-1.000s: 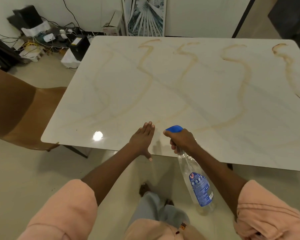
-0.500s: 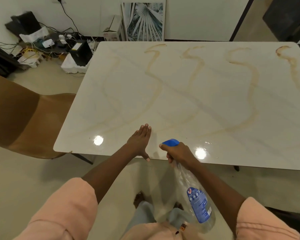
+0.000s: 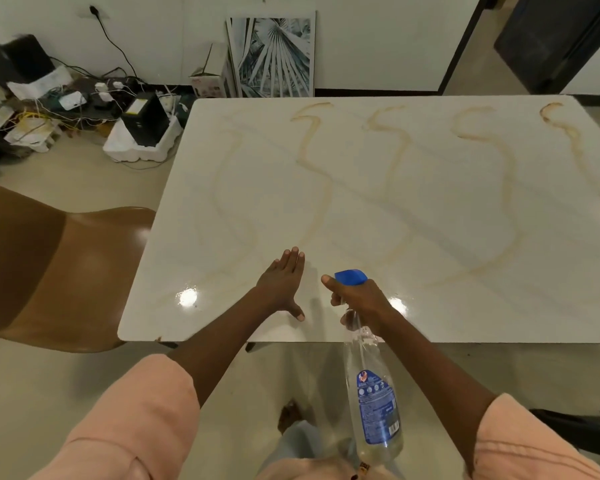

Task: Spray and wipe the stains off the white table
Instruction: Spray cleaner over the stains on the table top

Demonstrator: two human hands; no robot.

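The white table (image 3: 430,209) carries several wavy brown stains (image 3: 312,157) running from its far edge toward me. My left hand (image 3: 282,283) lies flat and open on the tabletop near the front edge, fingers together. Just to its right, my right hand (image 3: 355,299) grips the neck of a clear spray bottle (image 3: 374,396) with a blue trigger head and blue label. The nozzle points over the table; the bottle body hangs below the table's front edge.
A brown chair (image 3: 52,268) stands close to the table's left side. Cables, boxes and black devices (image 3: 84,109) litter the floor at the back left. A framed leaf picture (image 3: 274,57) leans on the far wall. My foot (image 3: 291,415) shows below.
The view has shifted so the table sits lower and farther right in frame. Both hands stay at the front edge, the right one a little lower with the bottle.
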